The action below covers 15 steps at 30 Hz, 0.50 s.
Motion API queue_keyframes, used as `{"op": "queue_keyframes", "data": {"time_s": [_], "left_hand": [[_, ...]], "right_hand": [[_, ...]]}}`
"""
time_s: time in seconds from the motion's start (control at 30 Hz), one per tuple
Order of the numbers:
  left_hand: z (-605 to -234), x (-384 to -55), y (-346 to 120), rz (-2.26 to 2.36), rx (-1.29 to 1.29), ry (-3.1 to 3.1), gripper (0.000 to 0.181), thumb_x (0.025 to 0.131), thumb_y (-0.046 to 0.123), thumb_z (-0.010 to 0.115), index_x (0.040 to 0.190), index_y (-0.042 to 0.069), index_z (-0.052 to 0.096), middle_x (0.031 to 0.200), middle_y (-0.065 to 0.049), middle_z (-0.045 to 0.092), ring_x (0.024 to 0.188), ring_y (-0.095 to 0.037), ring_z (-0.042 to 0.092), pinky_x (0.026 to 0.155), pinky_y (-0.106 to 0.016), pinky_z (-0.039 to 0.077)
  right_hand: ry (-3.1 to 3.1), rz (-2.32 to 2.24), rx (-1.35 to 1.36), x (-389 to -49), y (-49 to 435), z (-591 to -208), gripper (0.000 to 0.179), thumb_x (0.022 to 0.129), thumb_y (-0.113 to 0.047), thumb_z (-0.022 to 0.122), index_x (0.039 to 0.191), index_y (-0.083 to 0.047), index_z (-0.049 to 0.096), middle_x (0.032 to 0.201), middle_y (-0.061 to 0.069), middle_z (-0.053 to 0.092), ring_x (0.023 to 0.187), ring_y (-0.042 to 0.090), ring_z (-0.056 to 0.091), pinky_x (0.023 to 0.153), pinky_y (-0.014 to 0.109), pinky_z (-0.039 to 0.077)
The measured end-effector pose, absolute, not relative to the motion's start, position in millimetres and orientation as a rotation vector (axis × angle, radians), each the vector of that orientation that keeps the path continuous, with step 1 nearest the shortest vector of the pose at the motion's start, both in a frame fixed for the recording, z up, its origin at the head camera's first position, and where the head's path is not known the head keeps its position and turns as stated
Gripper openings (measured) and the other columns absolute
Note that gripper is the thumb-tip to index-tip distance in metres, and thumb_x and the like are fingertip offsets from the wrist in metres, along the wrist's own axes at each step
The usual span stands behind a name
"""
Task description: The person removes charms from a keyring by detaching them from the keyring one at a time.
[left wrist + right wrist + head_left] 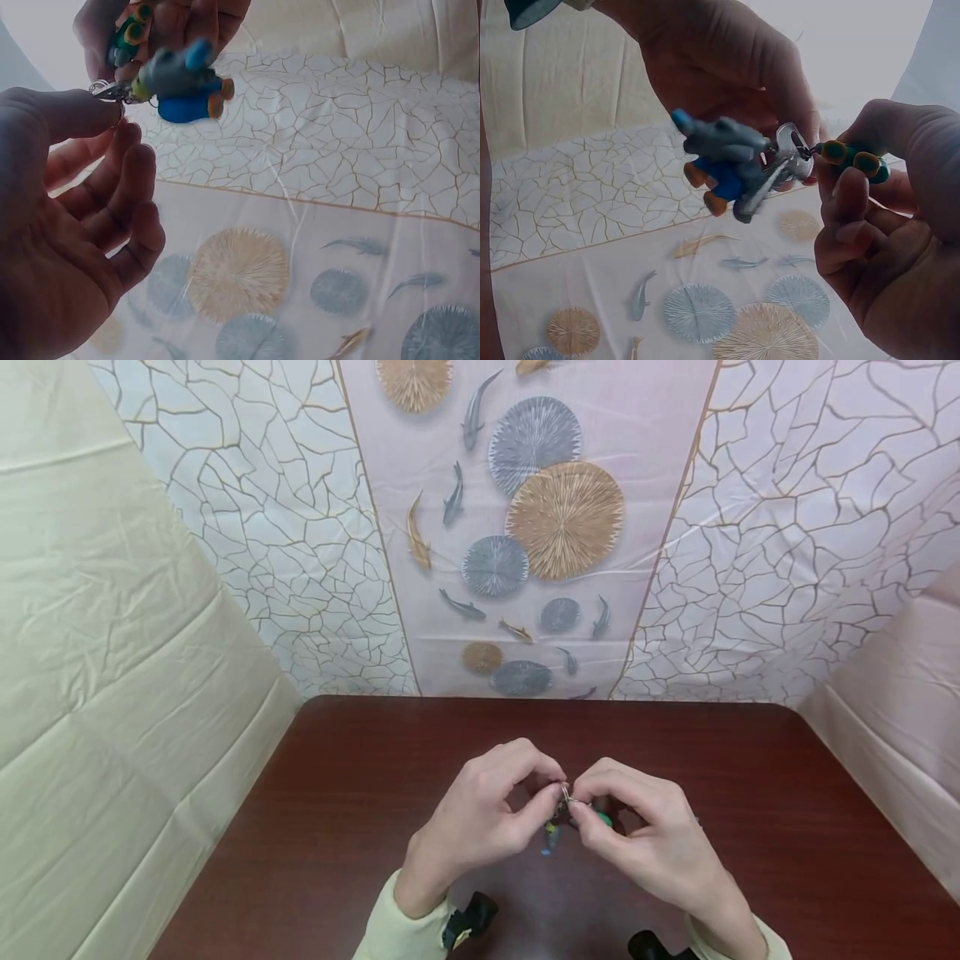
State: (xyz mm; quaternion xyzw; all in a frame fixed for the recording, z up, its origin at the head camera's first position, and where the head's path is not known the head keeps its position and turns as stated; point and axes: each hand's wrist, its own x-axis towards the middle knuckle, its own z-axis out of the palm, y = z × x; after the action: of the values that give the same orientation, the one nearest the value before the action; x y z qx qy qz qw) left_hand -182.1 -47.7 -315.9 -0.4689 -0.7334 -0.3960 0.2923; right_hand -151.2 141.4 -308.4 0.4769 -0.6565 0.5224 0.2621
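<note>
Thumb and index finger of the left hand (487,802) pinch one side of a metal key ring (566,793). From the facing side, the right hand (652,827) pinches metal at the ring with thumb and forefinger. A small grey and blue figure charm (180,82) dangles below the fingertips. In the right wrist view a silver metal piece with an opening (791,154) lies between that charm and the right fingers. Beside the right thumb is a green charm with orange-yellow parts (859,161). The other fingers of the left hand curve loosely in the left wrist view.
Both hands are raised over a dark reddish-brown table (337,827). Behind its far edge hangs a patterned cloth (562,643), with pale cloth panels (112,693) at the sides. Black wrist devices (480,910) are at both sleeves.
</note>
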Motion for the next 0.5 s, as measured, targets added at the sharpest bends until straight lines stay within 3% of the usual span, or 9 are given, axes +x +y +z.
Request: {"op": "queue_keyframes", "data": {"time_s": [0.2,0.5], "left_hand": [[-314.1,-183.3,-47.3,-0.921,-1.243,-1.892,0.009,0.086,0.004,0.065,0.087,0.013,0.064,0.081,0.008,0.062,0.075,-0.004,0.056,0.075,-0.015,0.044],[-315.1,-180.2,-48.1,-0.958,-1.186,-1.934,0.014,0.083,0.004,0.065,0.078,0.016,0.061,0.067,0.010,0.055,0.062,-0.003,0.049,0.067,-0.013,0.039]], "right_hand": [[-1.772,1.418,1.291,-150.9,141.8,-307.9,0.020,0.079,0.017,0.064,0.086,-0.002,0.062,0.078,0.003,0.056,0.064,0.004,0.047,0.046,0.013,0.036],[-1.781,1.460,1.312,-150.4,140.6,-309.8,0.025,0.077,0.020,0.063,0.088,-0.002,0.062,0.080,0.003,0.057,0.065,0.005,0.047,0.047,0.014,0.038]]}}
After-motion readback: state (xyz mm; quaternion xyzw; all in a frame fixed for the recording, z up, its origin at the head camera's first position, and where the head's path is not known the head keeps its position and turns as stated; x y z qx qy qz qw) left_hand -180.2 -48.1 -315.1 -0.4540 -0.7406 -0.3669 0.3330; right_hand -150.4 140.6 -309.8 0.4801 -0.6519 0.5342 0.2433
